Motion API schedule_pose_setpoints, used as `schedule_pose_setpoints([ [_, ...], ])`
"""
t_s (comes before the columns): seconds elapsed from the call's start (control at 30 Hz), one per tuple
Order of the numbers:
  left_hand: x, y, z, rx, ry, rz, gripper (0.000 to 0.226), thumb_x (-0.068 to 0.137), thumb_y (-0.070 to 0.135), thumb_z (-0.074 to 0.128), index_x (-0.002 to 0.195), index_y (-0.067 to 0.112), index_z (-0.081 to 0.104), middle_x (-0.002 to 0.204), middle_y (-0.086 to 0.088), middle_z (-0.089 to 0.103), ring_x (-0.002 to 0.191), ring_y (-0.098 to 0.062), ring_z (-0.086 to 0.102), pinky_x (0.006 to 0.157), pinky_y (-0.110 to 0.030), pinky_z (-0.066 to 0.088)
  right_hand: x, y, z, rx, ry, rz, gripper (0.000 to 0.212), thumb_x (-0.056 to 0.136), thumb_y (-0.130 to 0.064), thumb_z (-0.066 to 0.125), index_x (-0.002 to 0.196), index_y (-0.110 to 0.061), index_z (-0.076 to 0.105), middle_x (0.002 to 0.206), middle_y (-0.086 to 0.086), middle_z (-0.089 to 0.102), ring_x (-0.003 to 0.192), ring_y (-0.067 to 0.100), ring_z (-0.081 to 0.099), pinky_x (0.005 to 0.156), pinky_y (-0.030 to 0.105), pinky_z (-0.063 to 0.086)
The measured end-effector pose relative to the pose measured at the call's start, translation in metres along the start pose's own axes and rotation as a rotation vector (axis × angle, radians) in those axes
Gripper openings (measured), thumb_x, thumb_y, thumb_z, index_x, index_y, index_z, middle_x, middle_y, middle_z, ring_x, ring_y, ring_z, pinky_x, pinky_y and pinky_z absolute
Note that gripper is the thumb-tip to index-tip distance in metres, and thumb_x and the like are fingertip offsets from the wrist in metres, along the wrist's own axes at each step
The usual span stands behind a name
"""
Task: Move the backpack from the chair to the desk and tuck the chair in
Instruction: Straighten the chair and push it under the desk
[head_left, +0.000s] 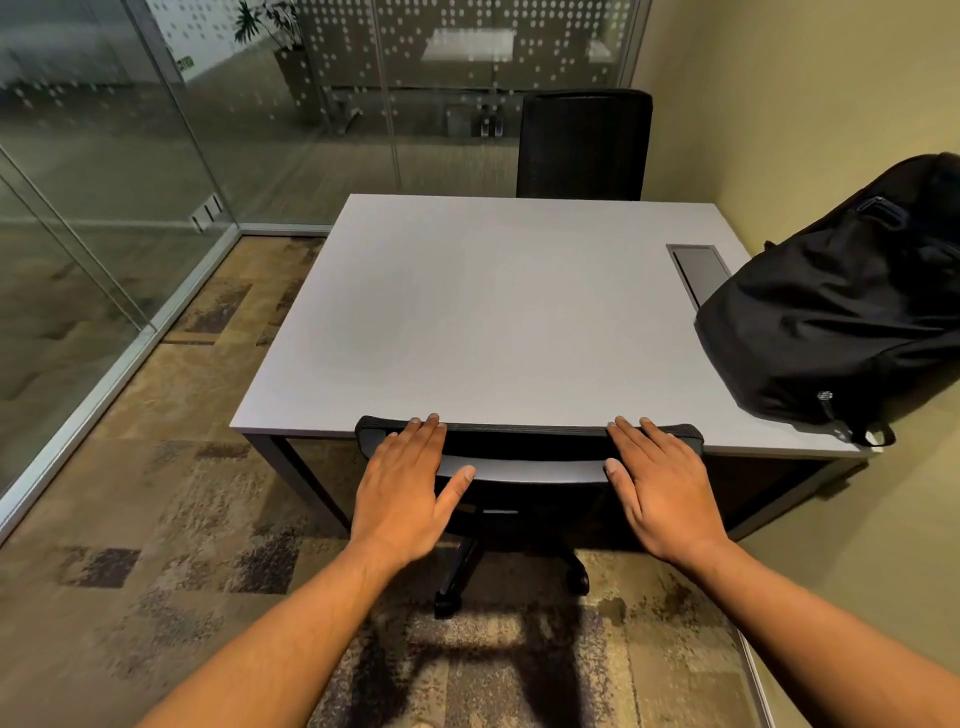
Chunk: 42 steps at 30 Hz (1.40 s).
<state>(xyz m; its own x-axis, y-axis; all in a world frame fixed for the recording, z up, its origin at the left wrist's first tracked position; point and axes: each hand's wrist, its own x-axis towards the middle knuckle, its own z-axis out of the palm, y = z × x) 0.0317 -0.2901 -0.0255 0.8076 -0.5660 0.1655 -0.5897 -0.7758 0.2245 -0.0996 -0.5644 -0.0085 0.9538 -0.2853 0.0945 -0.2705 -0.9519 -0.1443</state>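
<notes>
A black backpack (841, 312) lies on the right side of the grey desk (467, 312), leaning against the yellow wall. The black office chair (524, 452) stands at the desk's near edge, its backrest top touching the edge and its seat hidden under the desk. My left hand (410, 493) lies flat with fingers spread on the left part of the backrest. My right hand (660, 493) lies flat on the right part of the backrest. Neither hand curls around anything.
A second black chair (584, 143) stands at the desk's far side. A cable hatch (698, 270) is set in the desktop beside the backpack. Glass partitions (130, 182) run along the left and the back. The yellow wall (779, 104) borders the right. Patterned carpet covers the floor.
</notes>
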Motion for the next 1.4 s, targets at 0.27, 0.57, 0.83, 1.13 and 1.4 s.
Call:
schedule_pose_setpoints([
  [0.27,0.013,-0.004,0.002,-0.01,0.011,0.005,0.077,0.094,0.07,0.015,0.149,0.018,0.029,0.156,-0.001,0.028,0.145,-0.015,0.019,0.117,-0.034,0.009,0.012,0.001,0.004,0.005,0.009,0.019,0.064,0.099,-0.054,0.014,0.145,-0.02,0.042,0.15,-0.002,0.047,0.144,0.021,0.033,0.116,0.041,0.03],
  [0.57,0.022,-0.006,0.003,0.001,0.015,0.005,0.076,0.095,0.068,0.016,0.149,0.017,0.03,0.156,-0.002,0.03,0.144,-0.016,0.021,0.118,-0.037,0.014,0.019,-0.002,0.009,-0.012,0.035,0.032,0.061,0.1,-0.051,0.016,0.142,-0.019,0.046,0.146,-0.001,0.052,0.141,0.022,0.038,0.112,0.04,0.031],
  [0.83,0.022,-0.004,0.004,0.021,0.021,-0.004,0.074,0.095,0.067,0.017,0.148,0.017,0.031,0.155,-0.002,0.031,0.144,-0.016,0.021,0.118,-0.036,0.014,0.019,0.0,0.011,-0.01,0.053,0.026,0.06,0.101,-0.05,0.016,0.142,-0.019,0.047,0.145,-0.001,0.053,0.141,0.022,0.039,0.111,0.041,0.034],
  [1.13,0.022,-0.003,0.005,0.026,0.023,-0.009,0.073,0.096,0.065,0.02,0.148,0.015,0.032,0.155,-0.003,0.033,0.144,-0.017,0.023,0.118,-0.038,0.015,0.02,-0.001,0.009,-0.006,0.052,0.022,0.062,0.101,-0.049,0.014,0.141,-0.016,0.048,0.145,0.003,0.052,0.14,0.024,0.041,0.11,0.044,0.038],
  [1.4,0.021,-0.002,0.005,0.036,0.007,-0.023,0.076,0.095,0.067,0.014,0.149,0.015,0.027,0.157,-0.003,0.028,0.145,-0.017,0.018,0.119,-0.039,0.013,0.018,-0.002,0.007,0.004,0.05,0.022,0.061,0.101,-0.048,0.015,0.143,-0.016,0.046,0.147,0.003,0.05,0.141,0.023,0.039,0.113,0.043,0.035],
])
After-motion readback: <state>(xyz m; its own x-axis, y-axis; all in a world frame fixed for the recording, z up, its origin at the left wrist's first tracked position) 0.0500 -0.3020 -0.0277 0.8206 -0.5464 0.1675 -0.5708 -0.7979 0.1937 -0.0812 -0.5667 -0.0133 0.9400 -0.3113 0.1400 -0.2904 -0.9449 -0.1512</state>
